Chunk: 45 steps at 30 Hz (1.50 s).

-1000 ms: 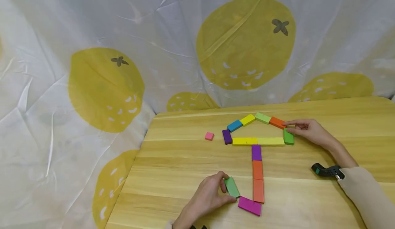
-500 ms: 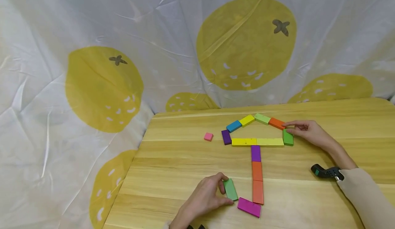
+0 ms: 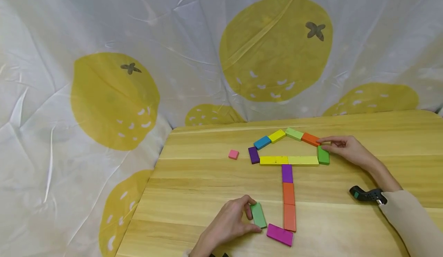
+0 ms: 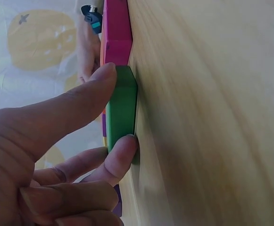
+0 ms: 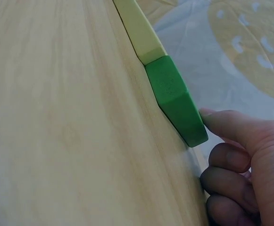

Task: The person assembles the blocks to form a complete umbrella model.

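Observation:
In the head view my left hand (image 3: 230, 220) pinches a light green block (image 3: 258, 215) at its two ends, thumb at the near end and fingers at the far end. The block lies flat on the table, beside a magenta block (image 3: 279, 234). My right hand (image 3: 349, 151) is at the pattern's upper right. Its extended index finger touches an orange block (image 3: 310, 139), and its thumb rests against the end of a green block (image 3: 323, 155). In the right wrist view the thumb is at that green block (image 5: 174, 101); the index fingertip is hidden there.
Several coloured blocks form a roof-like outline over a yellow bar (image 3: 273, 160) and pale yellow bar (image 3: 303, 160). A purple block (image 3: 287, 173) and two orange-red blocks (image 3: 289, 217) run down from it. A small pink block (image 3: 233, 154) lies left. A lemon-print curtain (image 3: 194, 72) hangs behind.
The left hand has shifted the light green block slightly toward me and turned it a little straighter. The right hand stays at the orange and green blocks.

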### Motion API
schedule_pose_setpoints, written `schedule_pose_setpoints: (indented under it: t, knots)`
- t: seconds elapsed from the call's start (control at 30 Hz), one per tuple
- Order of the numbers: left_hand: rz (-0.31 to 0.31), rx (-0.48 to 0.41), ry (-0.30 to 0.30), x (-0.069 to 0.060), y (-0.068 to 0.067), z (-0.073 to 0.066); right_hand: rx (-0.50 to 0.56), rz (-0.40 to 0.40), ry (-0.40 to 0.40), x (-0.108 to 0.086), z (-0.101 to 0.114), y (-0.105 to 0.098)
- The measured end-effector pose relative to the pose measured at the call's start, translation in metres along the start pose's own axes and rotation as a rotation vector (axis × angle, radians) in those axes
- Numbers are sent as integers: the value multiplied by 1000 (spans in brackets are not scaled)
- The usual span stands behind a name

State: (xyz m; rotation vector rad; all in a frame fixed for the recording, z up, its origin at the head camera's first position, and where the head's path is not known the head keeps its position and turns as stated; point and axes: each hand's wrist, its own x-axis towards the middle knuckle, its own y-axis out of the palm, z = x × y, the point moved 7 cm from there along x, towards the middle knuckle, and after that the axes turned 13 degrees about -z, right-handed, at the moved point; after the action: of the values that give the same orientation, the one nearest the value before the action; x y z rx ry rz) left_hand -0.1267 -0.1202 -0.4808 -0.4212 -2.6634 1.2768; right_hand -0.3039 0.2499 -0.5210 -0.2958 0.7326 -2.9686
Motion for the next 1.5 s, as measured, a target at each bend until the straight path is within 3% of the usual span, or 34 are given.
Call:
schedule_pose_setpoints:
  t: [0.47,0.6,0.73,0.9,0.97,1.07,1.13,1.23,1.37,1.5]
  knots:
    - [7,-5,26,4,1,-2,-13,-12,-3,-1,-3,-6]
    - [-15,13,33,4,-1,-1,-3,-11,-4,-3,-5,-5]
    - [-114,57,61,10,-11,5,12,-15,-15,-5,-6,-4]
    - [-355,162,120,28,-40,17,-4,-15,-26,-5,-4,-1]
    - [-441,203,109,40,-54,26,-12,-17,-33,-4,-3,0]
    - [-501,229,67,61,-71,40,-20,-22,-38,-3,-2,0]
    - [-501,224,41,75,-79,50,-24,-23,-36,-2,-1,0]
    - [-453,188,11,92,-83,63,-22,-21,-35,-1,1,0]
    - [-382,133,-13,106,-80,75,-21,-18,-30,-1,1,1]
    - [-353,117,-12,118,-76,77,-20,-20,-15,-1,0,0]
